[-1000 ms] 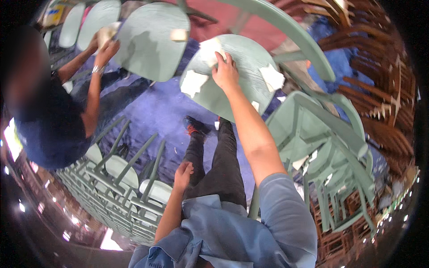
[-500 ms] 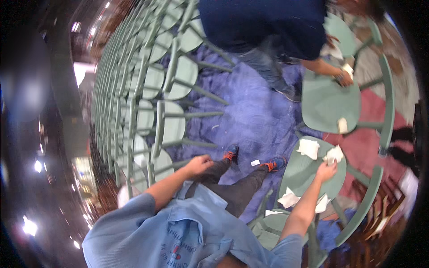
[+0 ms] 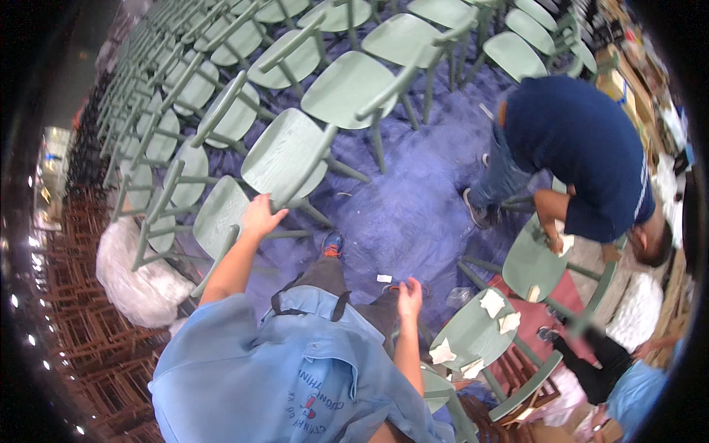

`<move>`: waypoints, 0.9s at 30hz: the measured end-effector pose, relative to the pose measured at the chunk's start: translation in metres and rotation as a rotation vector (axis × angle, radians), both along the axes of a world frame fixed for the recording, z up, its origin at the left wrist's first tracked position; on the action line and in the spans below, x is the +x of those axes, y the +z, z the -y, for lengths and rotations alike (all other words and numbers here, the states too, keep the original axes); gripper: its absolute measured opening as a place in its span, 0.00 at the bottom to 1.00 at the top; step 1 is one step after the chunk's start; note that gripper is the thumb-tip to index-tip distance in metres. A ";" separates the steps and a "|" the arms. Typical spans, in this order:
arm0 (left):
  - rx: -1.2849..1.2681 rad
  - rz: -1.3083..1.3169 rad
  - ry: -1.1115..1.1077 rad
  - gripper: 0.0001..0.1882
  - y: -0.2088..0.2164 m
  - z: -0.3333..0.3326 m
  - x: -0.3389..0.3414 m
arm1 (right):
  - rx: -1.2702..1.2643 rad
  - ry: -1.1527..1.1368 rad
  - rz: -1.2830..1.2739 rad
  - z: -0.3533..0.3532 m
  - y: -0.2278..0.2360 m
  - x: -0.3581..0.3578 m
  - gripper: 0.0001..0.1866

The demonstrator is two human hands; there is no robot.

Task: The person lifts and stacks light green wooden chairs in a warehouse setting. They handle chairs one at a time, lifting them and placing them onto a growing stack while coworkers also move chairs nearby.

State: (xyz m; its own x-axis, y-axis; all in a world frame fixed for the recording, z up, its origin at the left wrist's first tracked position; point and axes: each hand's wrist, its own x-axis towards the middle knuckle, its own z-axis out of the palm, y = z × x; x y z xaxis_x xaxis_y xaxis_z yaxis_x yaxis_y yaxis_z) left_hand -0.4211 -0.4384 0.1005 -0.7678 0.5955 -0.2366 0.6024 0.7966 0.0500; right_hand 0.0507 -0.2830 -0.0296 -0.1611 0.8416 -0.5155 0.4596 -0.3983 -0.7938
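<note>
- Left hand (image 3: 260,219), left of centre: fingers spread wide beside a pale-green wooden chair (image 3: 283,153); contact unclear.
- Right hand (image 3: 408,301), below centre: fingers loosely parted.
- Lower right: green round-seated chair (image 3: 473,334) bearing white, irregular cloth-like pieces (image 3: 492,303).

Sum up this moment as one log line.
left hand: beside green chair, contact unclear; right hand: empty; white pieces on another chair; co-worker bent nearby

I seem to be in a chair workshop: green chairs (image 3: 347,90) in rows, brown frames (image 3: 85,295) piled up, blue sheeting (image 3: 399,207) underfoot.
</note>
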 end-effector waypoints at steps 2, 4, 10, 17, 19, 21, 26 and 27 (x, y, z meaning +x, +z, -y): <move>0.075 0.192 0.031 0.43 -0.022 0.007 -0.014 | -0.102 0.122 -0.058 0.007 0.029 -0.085 0.22; 0.162 0.269 -0.025 0.42 -0.024 0.030 -0.015 | -0.033 0.237 -0.137 0.017 0.054 -0.160 0.22; 0.075 -0.052 0.240 0.44 0.049 0.219 -0.011 | -0.391 0.546 -0.086 0.079 0.115 -0.286 0.21; -0.146 0.364 0.444 0.35 -0.024 0.393 -0.041 | -0.375 0.752 0.023 0.145 0.127 -0.325 0.21; -0.173 0.525 0.384 0.32 -0.049 0.395 -0.067 | -0.313 0.774 -0.086 0.166 0.127 -0.328 0.19; -0.090 0.504 0.299 0.28 -0.053 0.401 -0.071 | -0.312 0.710 -0.209 0.187 0.129 -0.322 0.17; -0.020 0.484 0.228 0.31 -0.045 0.403 -0.063 | -0.328 0.648 -0.343 0.240 0.135 -0.278 0.16; -0.017 0.466 0.217 0.32 -0.047 0.405 -0.062 | -0.320 0.611 -0.394 0.256 0.137 -0.262 0.16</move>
State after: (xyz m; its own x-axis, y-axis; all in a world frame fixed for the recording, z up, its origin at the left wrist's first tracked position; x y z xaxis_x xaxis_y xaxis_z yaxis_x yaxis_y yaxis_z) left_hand -0.4834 -0.8430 0.0538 -0.6838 0.4269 -0.5917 0.3396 0.9040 0.2597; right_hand -0.2110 -0.5388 0.1075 -0.7674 0.3665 -0.5261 0.3791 -0.4025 -0.8333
